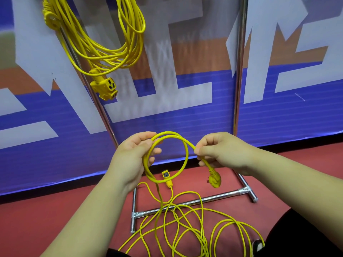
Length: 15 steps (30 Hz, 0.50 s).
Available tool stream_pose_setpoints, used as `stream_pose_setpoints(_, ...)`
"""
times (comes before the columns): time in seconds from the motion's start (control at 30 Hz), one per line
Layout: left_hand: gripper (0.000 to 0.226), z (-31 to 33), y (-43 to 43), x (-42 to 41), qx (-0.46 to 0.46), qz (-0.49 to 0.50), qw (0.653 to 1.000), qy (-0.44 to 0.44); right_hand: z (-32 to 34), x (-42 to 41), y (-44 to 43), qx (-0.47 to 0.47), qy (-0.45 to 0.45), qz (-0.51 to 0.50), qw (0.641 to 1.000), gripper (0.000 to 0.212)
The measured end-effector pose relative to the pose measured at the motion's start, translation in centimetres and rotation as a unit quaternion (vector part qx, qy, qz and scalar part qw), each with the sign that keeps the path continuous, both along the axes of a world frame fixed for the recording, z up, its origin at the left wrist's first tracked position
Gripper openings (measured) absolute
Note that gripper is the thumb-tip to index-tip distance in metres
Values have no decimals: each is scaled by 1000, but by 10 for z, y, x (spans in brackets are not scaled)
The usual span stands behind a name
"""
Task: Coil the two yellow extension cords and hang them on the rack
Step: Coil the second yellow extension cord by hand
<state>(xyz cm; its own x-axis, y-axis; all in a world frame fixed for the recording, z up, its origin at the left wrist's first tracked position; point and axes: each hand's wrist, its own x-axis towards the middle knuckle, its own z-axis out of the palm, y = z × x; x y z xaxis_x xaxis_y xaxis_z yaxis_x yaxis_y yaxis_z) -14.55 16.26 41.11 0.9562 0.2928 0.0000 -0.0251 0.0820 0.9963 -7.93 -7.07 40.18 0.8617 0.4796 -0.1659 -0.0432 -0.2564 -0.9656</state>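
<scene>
One coiled yellow extension cord [111, 52] hangs from the top of the metal rack [239, 71], its socket block [105, 88] dangling at the left post. A second yellow cord [185, 156] forms one small loop between my hands. My left hand [133, 158] pinches the loop's left side. My right hand [220, 153] grips the cord just above its plug [214, 179], which hangs down. The rest of this cord [185, 223] lies in loose tangles on the red floor, with its socket end [166, 176] near the rack base.
The rack's chrome base bar [213, 198] and feet lie on the red floor under my hands. A blue, white and orange banner wall [287, 108] stands right behind the rack. My dark trouser leg [306, 234] is at the lower right.
</scene>
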Motion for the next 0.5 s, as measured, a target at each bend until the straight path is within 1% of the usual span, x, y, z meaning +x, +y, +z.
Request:
stream_pose_setpoints(0.13, 25, 4, 4, 2, -130, -11, 991, 15, -4, 3, -1, 3, -22, -23, 999, 8)
stream_pose_setpoints(0.17, 26, 5, 5, 1, -145, -21, 989, 18, -5, 4, 0, 3, -31, -31, 999, 8)
stream_pose_setpoints(0.23, 28, 8, 5, 0, -144, -47, 988, 23, -7, 4, 0, -17, -54, -48, 997, 7)
stream_pose_setpoints(0.3, 29, 8, 3, -2, -113, -71, 991, 20, -8, 5, 1, -56, -92, -67, 992, 4)
stream_pose_setpoints(0.33, 28, 7, 1, -3, -81, -81, 993, 18, -6, 4, 1, -70, -116, -76, 988, 5)
stream_pose_setpoints(0.37, 26, 5, 0, -5, -39, -93, 995, 16, -5, 4, 2, -79, -142, -85, 983, 13)
stream_pose_setpoints(0.43, 30, 2, -2, -8, 51, -129, 990, 19, -1, 2, 3, -67, -185, -84, 977, 29)
stream_pose_setpoints(0.5, 27, 1, -6, -9, 115, -161, 980, 25, 2, 0, 6, -36, -201, -43, 978, 35)
